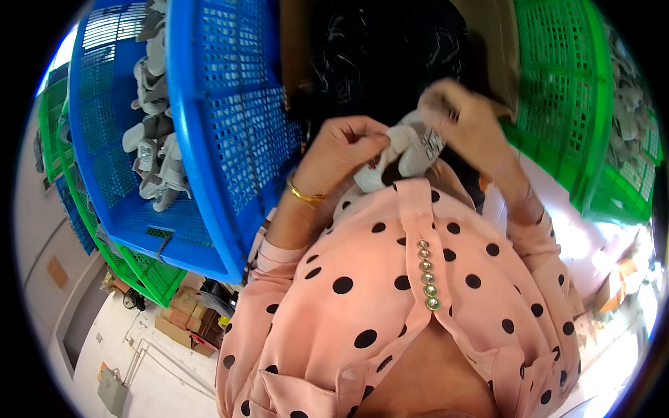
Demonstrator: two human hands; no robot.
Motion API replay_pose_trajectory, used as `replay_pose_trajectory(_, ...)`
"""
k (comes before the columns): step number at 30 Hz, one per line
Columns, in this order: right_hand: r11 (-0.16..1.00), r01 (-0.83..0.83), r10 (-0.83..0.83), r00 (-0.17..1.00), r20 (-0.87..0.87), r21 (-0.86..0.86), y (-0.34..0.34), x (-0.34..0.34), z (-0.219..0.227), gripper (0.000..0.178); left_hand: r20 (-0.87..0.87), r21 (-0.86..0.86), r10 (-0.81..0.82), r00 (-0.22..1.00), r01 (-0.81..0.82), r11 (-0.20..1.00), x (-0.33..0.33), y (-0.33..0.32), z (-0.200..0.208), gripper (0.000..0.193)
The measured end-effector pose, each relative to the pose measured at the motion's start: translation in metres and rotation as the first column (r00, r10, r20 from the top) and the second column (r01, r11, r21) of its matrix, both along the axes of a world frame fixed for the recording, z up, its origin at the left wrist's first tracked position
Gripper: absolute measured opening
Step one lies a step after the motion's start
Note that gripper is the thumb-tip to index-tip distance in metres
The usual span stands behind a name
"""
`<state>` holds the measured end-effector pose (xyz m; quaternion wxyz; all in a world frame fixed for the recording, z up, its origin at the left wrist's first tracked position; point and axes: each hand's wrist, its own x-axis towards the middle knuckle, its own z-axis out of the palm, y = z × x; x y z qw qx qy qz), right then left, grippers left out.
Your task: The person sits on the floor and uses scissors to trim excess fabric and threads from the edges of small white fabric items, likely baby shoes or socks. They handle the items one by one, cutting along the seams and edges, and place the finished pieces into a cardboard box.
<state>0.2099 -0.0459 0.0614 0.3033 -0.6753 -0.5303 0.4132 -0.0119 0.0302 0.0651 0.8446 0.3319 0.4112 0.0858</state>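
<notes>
Found left hand (352, 148) pinching small white-and-grey shoe (418, 159) between thumb and forefinger, before pink black-dotted fabric blouse (376, 261). Observed right hand (468, 124) arched at shoe's right end, with curled, blurred fingers; cannot tell grip.

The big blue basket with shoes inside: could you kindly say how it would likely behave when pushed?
The blue basket would probably stay fairly stiff, given its thick rim. Its perforated walls suggest a light shell, though the piled shoes likely add weight and might shift.
</notes>
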Motion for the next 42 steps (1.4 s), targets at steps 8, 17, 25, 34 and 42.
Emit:
replay_pose_trajectory(8,0.997,0.018,-0.025,0.995,-0.1,-0.077,-0.007,-0.03,0.002,0.021,-0.146,0.359,-0.074,0.986,0.123,0.925,0.006,-0.003,0.004,0.014)
replay_pose_trajectory(17,0.999,-0.04,0.04,0.999,0.001,0.013,-0.001,-0.023,0.023,0.024,-0.178,0.313,-0.222,0.959,0.269,0.911,0.011,0.011,0.013,0.013)
replay_pose_trajectory(25,0.973,0.093,-0.143,0.961,0.236,0.209,-0.008,-0.022,-0.015,0.024,-0.16,0.488,-0.106,0.981,0.172,0.855,0.023,0.006,0.011,0.007)
replay_pose_trajectory(34,0.982,-0.024,-0.058,0.904,0.424,0.185,-0.032,-0.025,-0.01,0.04,-0.125,0.139,0.088,0.988,-0.07,0.988,0.006,-0.008,-0.001,0.016)
replay_pose_trajectory(42,0.985,-0.076,-0.02,0.842,0.539,0.156,-0.032,-0.036,-0.002,0.043,-0.094,0.001,0.086,0.992,-0.087,0.996,-0.003,-0.002,-0.006,0.015)
